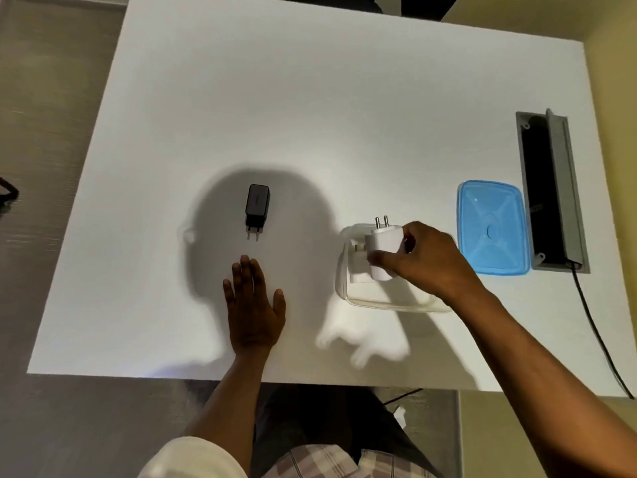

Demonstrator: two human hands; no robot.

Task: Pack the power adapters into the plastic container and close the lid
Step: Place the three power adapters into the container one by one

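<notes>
My right hand [427, 260] grips a white power adapter [381, 251], pins pointing away from me, just above the clear plastic container [358, 300]. Another white adapter [358, 267] lies inside the container, partly hidden by the held one. A black power adapter [256, 203] lies on the white table, pins toward me. My left hand [253, 307] rests flat on the table with fingers spread, a short way in front of the black adapter and not touching it. The blue lid [493, 227] lies flat to the right of the container.
A grey recessed cable box [565, 188] with its flap raised sits at the table's right edge, beside the lid. A black cable [596, 329] runs from it toward me. The white table [310, 98] stretches far behind the objects.
</notes>
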